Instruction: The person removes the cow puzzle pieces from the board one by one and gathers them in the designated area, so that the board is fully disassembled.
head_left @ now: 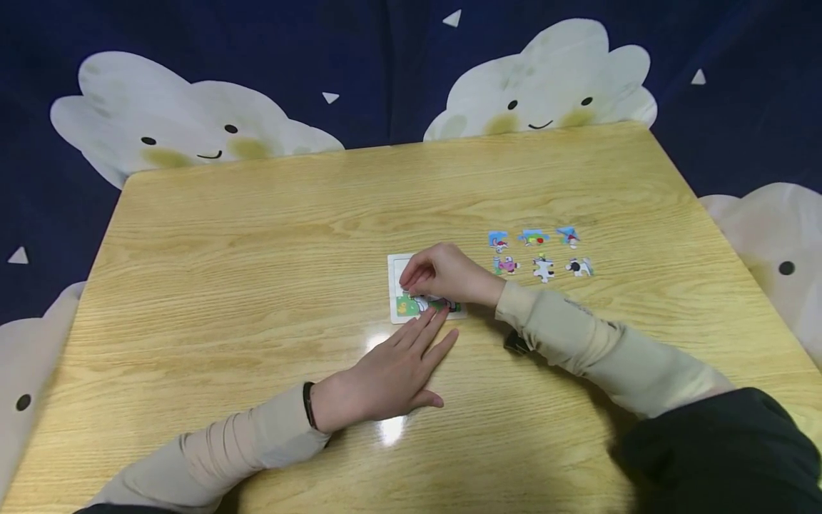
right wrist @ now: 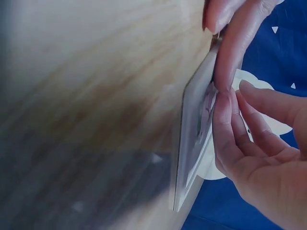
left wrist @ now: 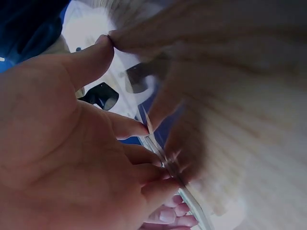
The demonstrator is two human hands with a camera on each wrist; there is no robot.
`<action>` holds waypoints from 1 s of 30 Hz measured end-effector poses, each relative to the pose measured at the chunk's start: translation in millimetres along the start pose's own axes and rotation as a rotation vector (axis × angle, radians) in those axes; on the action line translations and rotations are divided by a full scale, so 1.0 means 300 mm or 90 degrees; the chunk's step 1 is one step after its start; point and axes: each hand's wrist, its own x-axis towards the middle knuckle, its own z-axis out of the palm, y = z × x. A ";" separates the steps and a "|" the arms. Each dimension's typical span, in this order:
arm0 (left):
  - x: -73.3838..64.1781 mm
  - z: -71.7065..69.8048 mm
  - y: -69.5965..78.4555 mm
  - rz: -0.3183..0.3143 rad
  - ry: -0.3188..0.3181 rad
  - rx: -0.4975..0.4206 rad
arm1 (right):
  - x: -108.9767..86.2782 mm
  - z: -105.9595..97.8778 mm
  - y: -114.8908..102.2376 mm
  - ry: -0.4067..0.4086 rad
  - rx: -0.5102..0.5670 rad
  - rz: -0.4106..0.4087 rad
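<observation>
A small puzzle board (head_left: 393,275) with a pale rim lies flat on the table, with printed green pieces along its near side. My right hand (head_left: 452,275) reaches over it from the right. Its thumb and fingertips pinch a puzzle piece (head_left: 405,291) at the board's left part, mostly covered by the fingers. My left hand (head_left: 394,375) lies palm down with straight fingers, the fingertips on the board's near edge. In the right wrist view, the board (right wrist: 180,158) shows edge-on beside the curled fingers (right wrist: 225,129).
Several loose puzzle pieces (head_left: 542,268) lie in two rows to the right of the board. The wooden table (head_left: 257,235) reaches back to a dark blue cloth (head_left: 385,43) printed with smiling clouds. A black object (head_left: 516,344) shows under the right wrist.
</observation>
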 end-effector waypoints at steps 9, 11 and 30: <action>0.002 -0.002 -0.006 0.004 -0.019 -0.029 | -0.002 -0.001 -0.005 -0.012 0.024 0.016; 0.003 -0.003 -0.006 0.003 -0.021 -0.029 | -0.004 -0.003 -0.010 -0.013 0.030 0.017; 0.005 -0.004 -0.007 0.002 -0.022 -0.034 | -0.029 0.019 -0.036 0.028 0.083 0.043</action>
